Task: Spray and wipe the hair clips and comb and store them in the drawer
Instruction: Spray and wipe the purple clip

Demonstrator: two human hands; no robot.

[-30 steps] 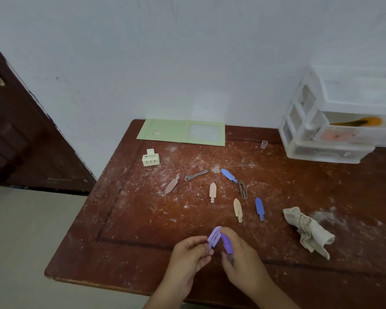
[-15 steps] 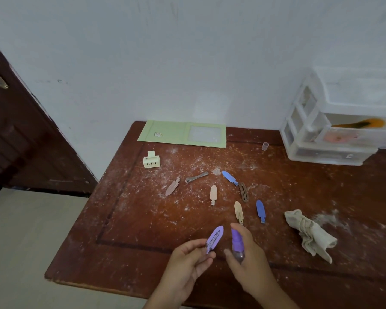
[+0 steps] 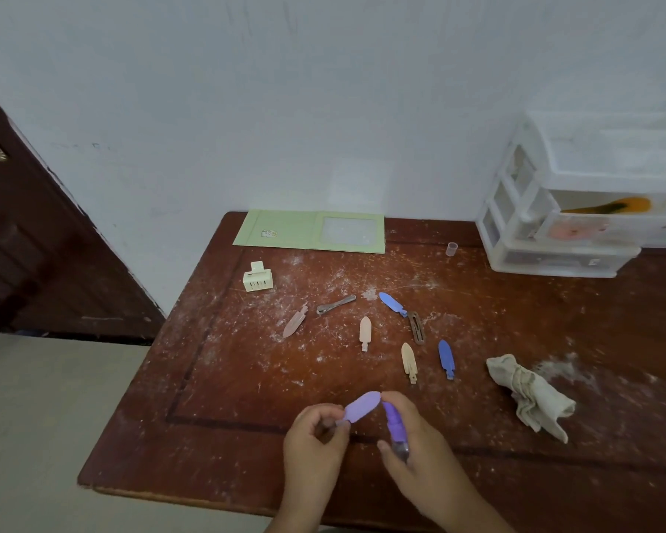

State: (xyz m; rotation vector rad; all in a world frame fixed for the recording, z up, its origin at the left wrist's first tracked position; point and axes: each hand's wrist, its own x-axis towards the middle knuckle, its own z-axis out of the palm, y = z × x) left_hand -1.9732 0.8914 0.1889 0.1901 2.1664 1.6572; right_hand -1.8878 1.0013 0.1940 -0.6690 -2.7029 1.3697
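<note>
Hands (image 3: 316,440) (image 3: 420,452) raised together, pinching lilac clip (image 3: 360,407), gripping spray bottle (image 3: 395,428).

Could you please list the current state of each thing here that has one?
Purple clip: pinched in left hand.
Spray bottle: gripped in right hand, nozzle at the clip.
Cloth: crumpled on table.
Middle drawer: pulled out.
Cap: off, upright.
</note>
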